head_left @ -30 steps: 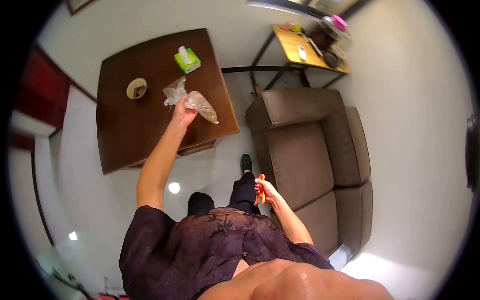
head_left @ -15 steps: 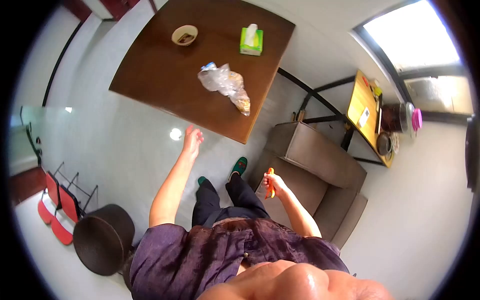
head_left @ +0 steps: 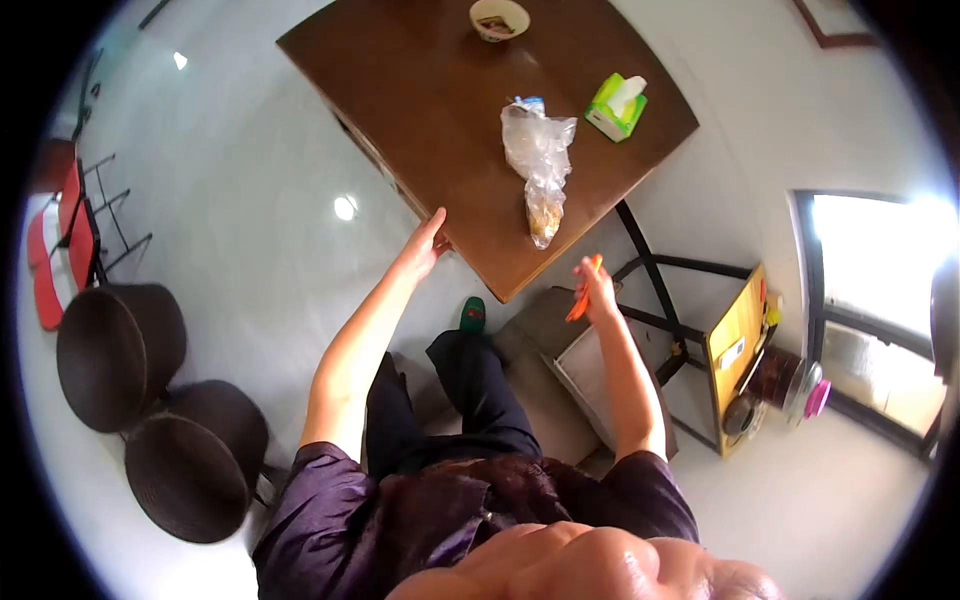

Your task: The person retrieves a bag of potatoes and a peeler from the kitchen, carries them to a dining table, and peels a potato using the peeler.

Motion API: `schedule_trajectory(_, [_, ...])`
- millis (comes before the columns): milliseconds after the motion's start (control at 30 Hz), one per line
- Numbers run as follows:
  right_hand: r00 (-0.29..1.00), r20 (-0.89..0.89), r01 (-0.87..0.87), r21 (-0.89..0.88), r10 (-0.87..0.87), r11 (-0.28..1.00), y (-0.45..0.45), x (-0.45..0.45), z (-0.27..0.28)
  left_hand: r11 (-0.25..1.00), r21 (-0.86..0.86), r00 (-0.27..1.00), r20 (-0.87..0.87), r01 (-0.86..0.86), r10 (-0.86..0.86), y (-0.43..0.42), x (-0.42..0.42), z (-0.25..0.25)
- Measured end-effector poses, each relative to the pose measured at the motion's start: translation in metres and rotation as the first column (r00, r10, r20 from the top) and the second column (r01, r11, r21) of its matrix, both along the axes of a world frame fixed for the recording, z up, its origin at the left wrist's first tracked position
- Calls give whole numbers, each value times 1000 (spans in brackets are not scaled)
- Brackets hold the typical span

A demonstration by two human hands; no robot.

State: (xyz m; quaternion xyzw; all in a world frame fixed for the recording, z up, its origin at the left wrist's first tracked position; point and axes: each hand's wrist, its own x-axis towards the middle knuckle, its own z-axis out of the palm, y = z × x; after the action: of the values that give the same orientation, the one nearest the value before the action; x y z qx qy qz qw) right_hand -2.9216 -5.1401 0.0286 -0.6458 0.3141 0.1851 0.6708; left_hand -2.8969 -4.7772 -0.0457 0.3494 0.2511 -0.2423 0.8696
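My left hand (head_left: 428,245) is at the near left edge of the brown table (head_left: 420,110), thumb raised and apart from the fingers. It seems to touch the edge, and some fingertips are hard to make out. My right hand (head_left: 597,288), off the table's near right side, is closed around a slim orange tool (head_left: 581,303) whose exact kind I cannot make out. On the table between the hands lies a clear plastic bag (head_left: 540,150) with yellowish-brown contents at its near end.
A pale bowl (head_left: 500,20) with dark contents and a green tissue box (head_left: 615,108) stand on the table. A grey-brown sofa (head_left: 530,340) is beside my legs. Two dark round seats (head_left: 190,470) are at the left. A small wooden shelf (head_left: 738,330) holds jars at the right.
I have moved and turned, so the table appears nearer and further right. My left hand has come to its edge. My right hand has risen toward the table, still holding the orange tool.
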Motion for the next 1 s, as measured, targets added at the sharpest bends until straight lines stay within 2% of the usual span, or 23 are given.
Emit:
schedule_trajectory(100, [999, -20, -26, -16, 26, 1000, -22, 62, -12, 994, -30, 994, 9, -108, 109, -17, -2, 18])
schedule_trajectory(167, [1000, 5, -15, 80, 15, 997, -26, 89, -12, 981, -127, 988, 27, -147, 152, -23, 4, 21])
schedule_trajectory(267, [1000, -7, 2, 167, -1, 986, -26, 112, -21, 965, -150, 976, 10, -214, 218, -31, 2, 10])
schedule_trajectory(300, [999, -53, 23, 244, -11, 970, -31, 118, -29, 946, -159, 956, 35, -284, 292, -37, 4, 11])
schedule_trajectory(367, [994, -88, 91, 324, -65, 942, -27, 117, -31, 937, -185, 951, 30, -297, 308, -41, 4, 9])
schedule_trajectory(467, [996, -79, 57, 369, -30, 928, -27, 113, -29, 937, -205, 957, 6, -284, 291, -33, -2, 0])
schedule_trajectory(533, [996, -70, 65, 291, -46, 955, -17, 106, -24, 927, -190, 946, -42, -325, 323, -30, 2, 9])
schedule_trajectory(567, [994, -84, 82, 220, -65, 972, -15, 105, -25, 906, -244, 934, -6, -347, 356, -27, 4, 12])
schedule_trajectory(600, [994, -83, 94, 219, -78, 971, -12, 101, -22, 921, -256, 954, -31, -295, 297, -18, 5, 15])
schedule_trajectory(667, [994, -107, 68, 303, -37, 951, -4, 87, -18, 914, -264, 947, 7, -309, 322, -8, 7, 20])
schedule_trajectory(733, [987, -148, 115, 338, -68, 934, 8, 73, -11, 931, -210, 954, -31, -299, 299, 9, 8, 38])
schedule_trajectory(767, [978, -191, 154, 389, -84, 908, 16, 63, -6, 931, -235, 960, -64, -280, 272, 22, 6, 49])
schedule_trajectory(800, [975, -199, 165, 356, -98, 920, 36, 53, 2, 931, -232, 960, -63, -281, 274, 43, -2, 53])
schedule_trajectory(900, [971, -224, 163, 355, -85, 921, 104, 2, 25, 938, -198, 958, -38, -285, 283, 110, -43, 80])
schedule_trajectory(1000, [974, -207, 181, 490, -88, 852, 155, -55, 38, 941, -113, 947, -71, -320, 314, 160, -92, 97])
